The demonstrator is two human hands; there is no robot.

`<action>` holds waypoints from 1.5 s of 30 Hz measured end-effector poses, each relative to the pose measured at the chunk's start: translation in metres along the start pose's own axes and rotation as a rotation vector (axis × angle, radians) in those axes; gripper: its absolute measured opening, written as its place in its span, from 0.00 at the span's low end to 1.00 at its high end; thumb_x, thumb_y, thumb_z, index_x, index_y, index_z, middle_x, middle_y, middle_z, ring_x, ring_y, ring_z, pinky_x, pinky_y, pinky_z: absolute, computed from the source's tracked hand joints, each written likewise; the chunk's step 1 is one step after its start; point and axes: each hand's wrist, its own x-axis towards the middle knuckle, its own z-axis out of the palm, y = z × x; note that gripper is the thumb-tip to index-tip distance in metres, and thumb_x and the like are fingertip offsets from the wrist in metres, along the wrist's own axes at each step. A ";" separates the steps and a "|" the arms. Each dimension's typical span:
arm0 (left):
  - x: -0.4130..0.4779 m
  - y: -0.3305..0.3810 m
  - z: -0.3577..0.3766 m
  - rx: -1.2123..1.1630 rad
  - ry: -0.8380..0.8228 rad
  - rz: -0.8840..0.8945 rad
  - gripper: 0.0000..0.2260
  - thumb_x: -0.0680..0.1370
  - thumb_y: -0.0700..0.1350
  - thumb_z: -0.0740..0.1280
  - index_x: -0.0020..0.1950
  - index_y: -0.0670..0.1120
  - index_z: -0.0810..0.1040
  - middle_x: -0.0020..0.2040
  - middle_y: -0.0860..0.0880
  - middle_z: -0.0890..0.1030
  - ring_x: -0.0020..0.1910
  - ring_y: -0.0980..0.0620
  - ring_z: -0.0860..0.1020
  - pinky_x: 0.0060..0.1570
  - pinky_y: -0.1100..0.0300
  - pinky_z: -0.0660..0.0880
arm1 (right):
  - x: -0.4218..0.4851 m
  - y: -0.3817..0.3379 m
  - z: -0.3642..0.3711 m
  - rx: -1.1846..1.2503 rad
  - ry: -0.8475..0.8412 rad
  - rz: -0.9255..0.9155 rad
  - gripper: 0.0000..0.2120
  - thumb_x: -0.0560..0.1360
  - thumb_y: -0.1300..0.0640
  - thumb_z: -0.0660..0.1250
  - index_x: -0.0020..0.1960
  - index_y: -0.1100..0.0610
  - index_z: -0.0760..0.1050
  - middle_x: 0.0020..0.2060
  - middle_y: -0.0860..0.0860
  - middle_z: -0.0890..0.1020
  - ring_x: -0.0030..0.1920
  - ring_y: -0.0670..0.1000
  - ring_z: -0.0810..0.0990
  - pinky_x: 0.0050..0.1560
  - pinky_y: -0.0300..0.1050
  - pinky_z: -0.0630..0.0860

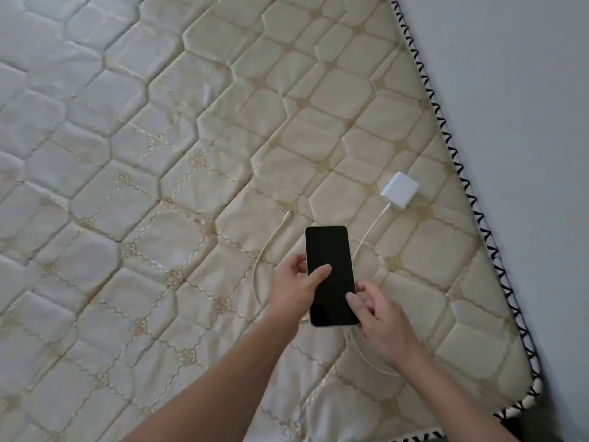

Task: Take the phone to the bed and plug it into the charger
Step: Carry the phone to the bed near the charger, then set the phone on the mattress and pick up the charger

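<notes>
The left hand (294, 287) gripped the rigid, smooth, probably slippery phone (330, 275) by its edges; the right hand (377, 320) fingers seemed half-curled beside it.

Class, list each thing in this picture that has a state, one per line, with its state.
Phone: screen dark, held above the mattress.
Left hand: gripping the phone.
Right hand: fingers at the phone's lower corner.
Charger block: lying on the mattress.
Cable: attached to block, free end unplugged.
</notes>
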 end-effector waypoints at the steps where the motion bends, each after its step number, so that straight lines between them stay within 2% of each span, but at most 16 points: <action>1: 0.016 0.001 0.002 0.030 -0.001 0.015 0.09 0.75 0.44 0.74 0.53 0.47 0.80 0.45 0.48 0.82 0.44 0.52 0.83 0.42 0.61 0.80 | 0.016 0.005 0.001 -0.018 0.007 0.011 0.06 0.81 0.47 0.59 0.50 0.48 0.72 0.30 0.40 0.82 0.33 0.41 0.78 0.40 0.43 0.73; 4: 0.060 0.009 0.004 0.224 -0.003 0.095 0.11 0.75 0.48 0.74 0.54 0.47 0.79 0.45 0.51 0.82 0.45 0.53 0.82 0.41 0.66 0.78 | 0.060 0.012 0.001 -0.043 0.048 0.006 0.08 0.81 0.46 0.59 0.49 0.49 0.72 0.26 0.44 0.79 0.29 0.43 0.74 0.36 0.46 0.70; 8: 0.100 0.026 -0.002 0.469 0.062 0.187 0.16 0.72 0.56 0.74 0.53 0.48 0.79 0.45 0.52 0.82 0.45 0.54 0.81 0.43 0.61 0.77 | 0.101 0.009 0.001 -0.114 0.092 0.001 0.13 0.80 0.43 0.58 0.53 0.51 0.72 0.34 0.48 0.80 0.37 0.52 0.76 0.43 0.50 0.73; 10: 0.111 0.033 -0.004 0.536 0.098 0.212 0.18 0.72 0.58 0.74 0.52 0.47 0.78 0.44 0.52 0.81 0.46 0.52 0.80 0.44 0.58 0.77 | 0.113 0.003 -0.001 -0.172 0.118 0.005 0.12 0.80 0.42 0.57 0.51 0.50 0.69 0.38 0.49 0.81 0.41 0.54 0.78 0.44 0.51 0.74; 14: 0.118 0.046 -0.005 0.599 0.109 0.181 0.17 0.74 0.58 0.73 0.50 0.48 0.72 0.43 0.54 0.78 0.46 0.52 0.79 0.38 0.60 0.72 | 0.122 -0.007 0.002 -0.203 0.150 0.054 0.13 0.81 0.44 0.57 0.48 0.53 0.68 0.35 0.50 0.78 0.41 0.56 0.78 0.43 0.53 0.74; 18: 0.113 0.050 -0.001 0.714 0.134 0.232 0.18 0.75 0.58 0.71 0.53 0.47 0.72 0.47 0.51 0.78 0.48 0.50 0.77 0.44 0.57 0.73 | 0.123 -0.009 0.006 -0.234 0.165 0.099 0.13 0.81 0.44 0.57 0.48 0.53 0.68 0.37 0.51 0.79 0.42 0.56 0.79 0.45 0.56 0.77; 23: 0.105 0.052 -0.004 0.818 0.182 0.315 0.21 0.75 0.58 0.71 0.60 0.45 0.75 0.54 0.48 0.75 0.50 0.51 0.73 0.50 0.60 0.67 | 0.118 -0.010 0.001 -0.285 0.148 0.084 0.13 0.80 0.41 0.55 0.49 0.50 0.68 0.37 0.50 0.80 0.41 0.55 0.80 0.45 0.55 0.78; 26: 0.103 0.055 -0.020 0.815 0.172 0.364 0.26 0.74 0.58 0.71 0.66 0.45 0.74 0.58 0.48 0.76 0.56 0.49 0.76 0.57 0.58 0.72 | 0.110 -0.014 -0.014 -0.338 0.154 0.055 0.13 0.79 0.39 0.53 0.52 0.46 0.69 0.38 0.49 0.83 0.39 0.56 0.82 0.43 0.54 0.80; 30: 0.110 0.061 -0.061 0.900 0.227 0.542 0.26 0.75 0.58 0.71 0.69 0.49 0.73 0.63 0.47 0.75 0.61 0.46 0.75 0.60 0.49 0.74 | 0.105 -0.023 -0.049 -0.479 0.367 0.009 0.14 0.79 0.42 0.57 0.58 0.51 0.71 0.42 0.52 0.84 0.41 0.57 0.77 0.42 0.50 0.75; 32: 0.121 0.061 -0.085 1.029 0.229 0.536 0.29 0.75 0.60 0.70 0.73 0.53 0.69 0.71 0.47 0.71 0.69 0.43 0.69 0.64 0.42 0.72 | 0.111 -0.025 -0.065 -0.531 0.504 0.045 0.18 0.78 0.41 0.59 0.61 0.53 0.69 0.50 0.56 0.82 0.45 0.60 0.77 0.41 0.50 0.71; 34: 0.130 0.059 -0.104 1.212 0.166 0.461 0.35 0.72 0.64 0.69 0.77 0.60 0.61 0.80 0.51 0.59 0.77 0.44 0.58 0.69 0.35 0.65 | 0.121 -0.026 -0.074 -0.548 0.581 0.110 0.26 0.77 0.38 0.60 0.66 0.55 0.66 0.58 0.59 0.77 0.51 0.63 0.78 0.41 0.50 0.69; 36: 0.136 0.055 -0.113 1.320 0.057 0.369 0.43 0.69 0.68 0.70 0.78 0.65 0.51 0.82 0.56 0.46 0.80 0.48 0.47 0.69 0.29 0.58 | 0.134 -0.027 -0.077 -0.574 0.622 0.191 0.32 0.75 0.35 0.62 0.67 0.58 0.64 0.59 0.60 0.73 0.53 0.64 0.77 0.40 0.50 0.69; 38: 0.138 0.051 -0.114 1.315 -0.011 0.314 0.48 0.68 0.68 0.71 0.78 0.66 0.45 0.81 0.58 0.39 0.80 0.49 0.40 0.68 0.25 0.55 | 0.147 -0.028 -0.073 -0.586 0.649 0.245 0.34 0.74 0.34 0.63 0.65 0.60 0.64 0.60 0.60 0.71 0.54 0.64 0.77 0.39 0.50 0.69; 43: 0.141 0.047 -0.112 1.328 -0.014 0.308 0.50 0.67 0.69 0.70 0.77 0.67 0.38 0.80 0.58 0.34 0.79 0.48 0.35 0.68 0.23 0.53 | 0.174 -0.030 -0.058 -0.588 0.742 0.320 0.42 0.69 0.31 0.66 0.66 0.63 0.64 0.60 0.59 0.71 0.53 0.62 0.78 0.36 0.50 0.70; 45: 0.142 0.046 -0.112 1.321 -0.006 0.314 0.50 0.67 0.70 0.70 0.77 0.67 0.38 0.80 0.58 0.33 0.79 0.48 0.34 0.68 0.23 0.53 | 0.179 -0.032 -0.055 -0.584 0.748 0.300 0.41 0.68 0.32 0.69 0.65 0.63 0.64 0.59 0.59 0.71 0.52 0.62 0.78 0.36 0.51 0.72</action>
